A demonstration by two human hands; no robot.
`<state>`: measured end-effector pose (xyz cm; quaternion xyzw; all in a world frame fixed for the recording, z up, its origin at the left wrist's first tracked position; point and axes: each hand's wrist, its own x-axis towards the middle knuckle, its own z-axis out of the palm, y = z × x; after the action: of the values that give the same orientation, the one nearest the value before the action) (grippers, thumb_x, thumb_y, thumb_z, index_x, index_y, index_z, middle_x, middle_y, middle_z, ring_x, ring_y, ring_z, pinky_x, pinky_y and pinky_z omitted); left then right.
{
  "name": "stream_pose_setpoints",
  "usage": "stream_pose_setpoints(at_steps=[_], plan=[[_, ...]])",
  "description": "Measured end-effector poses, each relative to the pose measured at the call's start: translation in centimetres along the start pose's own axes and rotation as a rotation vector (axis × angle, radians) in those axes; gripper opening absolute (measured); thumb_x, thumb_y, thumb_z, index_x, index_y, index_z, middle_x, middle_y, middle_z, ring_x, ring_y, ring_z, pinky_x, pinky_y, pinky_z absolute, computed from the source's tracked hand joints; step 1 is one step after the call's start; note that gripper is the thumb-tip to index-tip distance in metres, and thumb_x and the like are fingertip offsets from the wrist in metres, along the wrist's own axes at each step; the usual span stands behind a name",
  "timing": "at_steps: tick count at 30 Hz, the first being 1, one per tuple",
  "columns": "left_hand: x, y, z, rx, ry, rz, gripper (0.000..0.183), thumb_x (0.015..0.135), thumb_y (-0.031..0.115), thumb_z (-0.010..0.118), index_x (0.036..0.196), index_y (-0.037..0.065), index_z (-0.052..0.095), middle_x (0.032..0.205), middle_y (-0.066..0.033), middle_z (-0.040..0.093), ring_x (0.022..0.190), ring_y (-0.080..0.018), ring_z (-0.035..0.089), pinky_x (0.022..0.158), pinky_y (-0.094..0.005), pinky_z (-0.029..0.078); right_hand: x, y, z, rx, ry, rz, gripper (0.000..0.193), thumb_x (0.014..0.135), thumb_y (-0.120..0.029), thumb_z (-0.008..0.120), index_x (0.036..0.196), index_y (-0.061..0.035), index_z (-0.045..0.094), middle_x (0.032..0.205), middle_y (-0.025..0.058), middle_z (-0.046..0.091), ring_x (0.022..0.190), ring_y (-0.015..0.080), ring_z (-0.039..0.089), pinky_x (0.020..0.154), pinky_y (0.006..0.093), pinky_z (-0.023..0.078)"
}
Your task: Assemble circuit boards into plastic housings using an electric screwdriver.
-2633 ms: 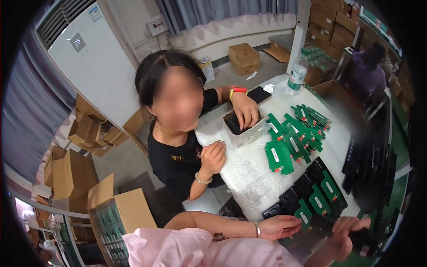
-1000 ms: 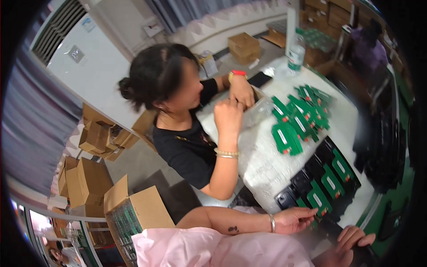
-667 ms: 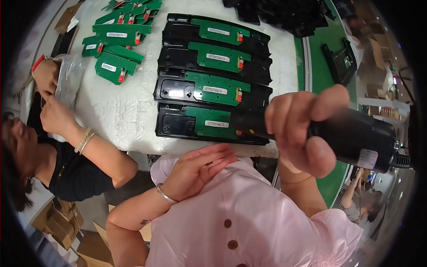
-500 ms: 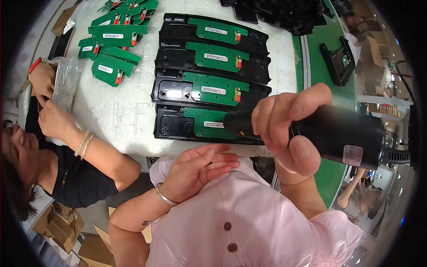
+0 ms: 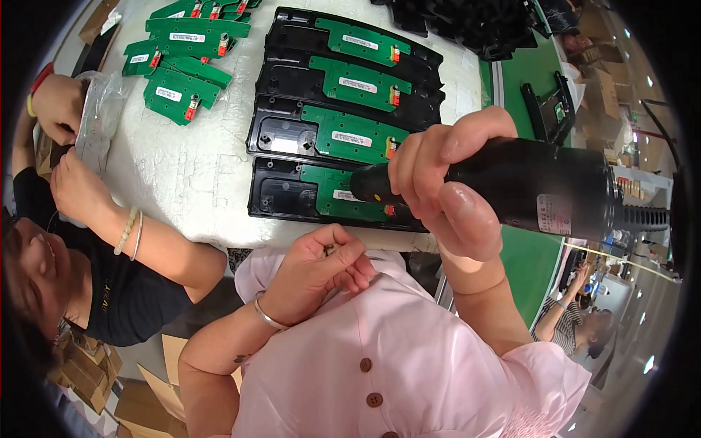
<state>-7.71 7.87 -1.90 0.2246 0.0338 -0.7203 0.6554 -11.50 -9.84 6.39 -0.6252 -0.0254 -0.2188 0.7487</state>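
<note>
From my end, what has changed over the last half second is the left hand [image 5: 321, 271]: its fingers were spread and have now curled in toward the thumb, just in front of the pink shirt [image 5: 328, 343], and whether they pinch something tiny I cannot tell. The right hand [image 5: 451, 182], apart from the left, is clamped around a black cylindrical tool [image 5: 529, 182], whose nose now covers more of the white label [image 5: 342, 195] on the nearest green board [image 5: 319, 177]. I take that to mean the work is on this board, though I can't tell whether the tip touches it. The board lies in the nearest black panel [image 5: 274, 196], closest to the shirt in a row of four on the white surface [image 5: 190, 193]. The panels look like glossy moulded plastic, long and shallow; the boards are thin, flat and step-edged; the tool is smooth, ending in a ribbed cable sleeve [image 5: 646, 219]. A wrinkled film covers the surface, where loose green boards [image 5: 175, 62] overlap beside a crinkled clear bag [image 5: 104, 109]
</note>
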Motion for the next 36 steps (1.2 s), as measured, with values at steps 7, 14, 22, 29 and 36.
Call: stream_pose_setpoints(at_steps=[7,14,22,29,36], plan=[[1.0,-0.3,0.0,-0.027,0.209,0.134,0.013,0.084,0.009,0.060,0.095,0.001,0.060,0.087,-0.0074,0.062,0.077,-0.0116,0.058,0.072,-0.0219,0.048,1.1,0.4,0.8,-0.245,-0.049,0.067,0.022,0.075,-0.009,0.057,0.087,-0.0076,0.039,0.057,0.0025,0.044,0.045,0.0100,0.039,0.048,0.0263,0.037],[1.2,-0.5,-0.6,-0.232,0.147,0.177,0.016,0.084,0.007,0.060,0.098,0.002,0.058,0.093,-0.0080,0.061,0.082,-0.0142,0.059,0.075,-0.0242,0.049,1.3,0.5,1.1,-0.282,-0.073,0.056,0.023,0.074,-0.006,0.059,0.085,-0.0071,0.039,0.056,0.0035,0.045,0.045,0.0099,0.039,0.046,0.0257,0.038],[1.5,0.0,-0.3,-0.361,0.139,0.210,0.012,0.086,0.012,0.058,0.096,0.005,0.058,0.092,-0.0060,0.060,0.080,-0.0114,0.057,0.070,-0.0214,0.048,1.0,-5.3,0.7,0.035,-0.298,-0.184,0.031,0.075,-0.020,0.072,0.086,-0.0114,0.044,0.056,-0.0018,0.055,0.043,0.0084,0.052,0.041,0.0204,0.043],[2.0,-0.1,-0.1,-0.337,0.025,0.211,0.011,0.087,0.015,0.058,0.092,0.006,0.058,0.085,-0.0033,0.059,0.075,-0.0103,0.056,0.066,-0.0197,0.047,-0.4,-4.7,1.2,0.045,-0.229,-0.273,0.035,0.075,-0.028,0.072,0.084,-0.0109,0.043,0.058,0.0003,0.059,0.045,0.0073,0.055,0.045,0.0176,0.047],[1.8,0.1,0.0,-0.390,0.032,0.133,0.020,0.088,0.022,0.055,0.099,0.006,0.057,0.092,-0.0056,0.059,0.083,-0.0129,0.055,0.073,-0.0237,0.046,0.1,-4.3,0.7,0.019,-0.333,-0.201,0.035,0.076,-0.029,0.071,0.085,-0.0111,0.042,0.058,-0.0010,0.058,0.044,0.0077,0.054,0.043,0.0187,0.045]])
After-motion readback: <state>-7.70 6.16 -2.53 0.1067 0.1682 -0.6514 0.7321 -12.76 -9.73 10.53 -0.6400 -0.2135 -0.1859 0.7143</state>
